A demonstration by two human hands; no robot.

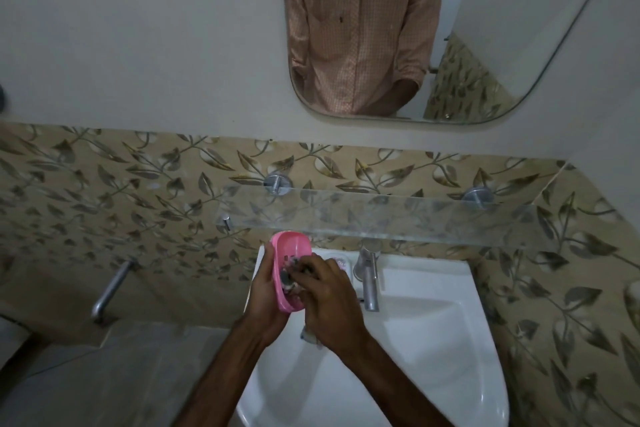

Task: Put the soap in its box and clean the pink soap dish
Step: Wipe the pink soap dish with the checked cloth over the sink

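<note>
Over the white sink (pixel 433 350), my left hand (pixel 266 298) holds the pink soap dish (pixel 289 253) tilted on its side, hollow facing right. My right hand (pixel 329 302) presses a small grey scrubber (pixel 289 276) into the dish's hollow; the scrubber is mostly hidden by my fingers. A pale scrap shows under my right wrist at the basin. A white soap box (pixel 341 262) with pink print lies on the sink's back ledge, just behind my right hand. The soap itself is not visible.
A steel tap (pixel 369 281) stands on the sink ledge right of my hands. A glass shelf (pixel 381 215) runs above the sink on two steel brackets. A second steel tap (pixel 110 291) juts from the tiled wall at left. A mirror (pixel 485 28) hangs above.
</note>
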